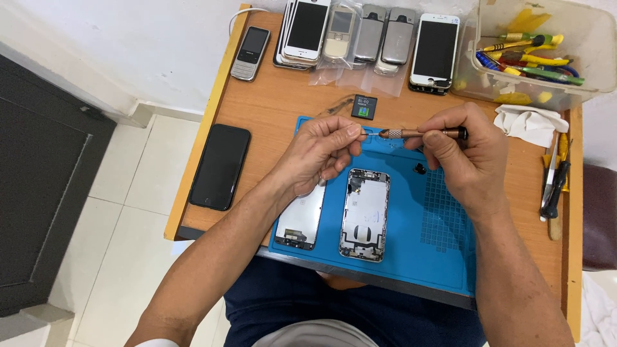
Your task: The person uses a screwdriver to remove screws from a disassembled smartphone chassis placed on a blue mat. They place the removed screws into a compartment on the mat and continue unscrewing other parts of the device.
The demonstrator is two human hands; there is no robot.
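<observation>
Above the far half of the blue mat (411, 257), both hands meet at a slim precision screwdriver (421, 133) held level, parallel to the worktop's far edge. The right hand (466, 157) comes in from the near right corner, forearm angled toward the middle, its fingers (432, 140) clamped around the brown handle with the thumb underneath. The left hand (318, 154) reaches in from the near left, wrist bent, thumb and forefinger pinched together on the screwdriver's thin tip, the other fingers curled loosely over the mat.

Below the hands, on the mat, lies an opened phone body (365, 214) with its insides showing, and just beside it to the left a detached screen panel (302, 222), partly under the left wrist. A small black battery (364, 106) sits beyond the mat's far edge.

At the worktop's (270, 109) far right corner stands a clear plastic box (594, 58) holding yellow, green, red and blue hand tools. A crumpled white cloth (530, 123) lies just in front of it. Along the far edge a row of phones (360, 35) lies side by side, some in clear bags. A black phone (220, 166) lies near the left edge, and tweezers and small tools (556, 183) rest along the right edge.
</observation>
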